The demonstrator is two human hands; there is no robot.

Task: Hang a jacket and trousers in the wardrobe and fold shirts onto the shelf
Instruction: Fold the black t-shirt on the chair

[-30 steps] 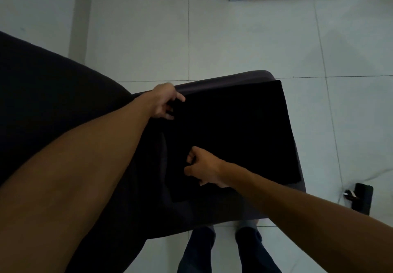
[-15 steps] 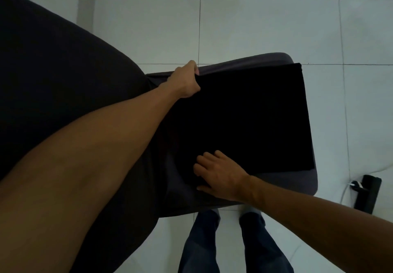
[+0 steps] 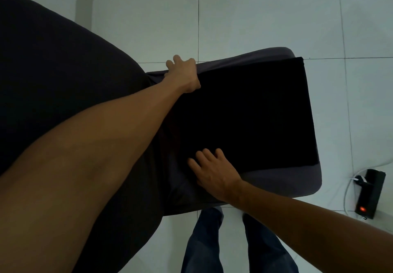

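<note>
A black shirt [image 3: 251,113], folded into a flat rectangle, lies on a dark grey seat cushion [image 3: 297,179]. My left hand [image 3: 184,74] is at the shirt's far left corner, fingers curled over the cushion's far edge and closed on the cloth. My right hand [image 3: 214,174] rests flat on the near left corner with its fingers spread. No jacket, trousers or wardrobe is in sight.
The large dark body of the sofa [image 3: 53,70] fills the left side. Pale floor tiles [image 3: 255,17] surround the cushion. A black power strip [image 3: 370,194] with a red light and a white cable lies on the floor at right. My jeans-clad legs [image 3: 202,240] stand below the cushion.
My left hand slid from the shirt's left edge up to its far corner. My right hand went from pinching the cloth to lying flat on the near corner. The view tilted further down.
</note>
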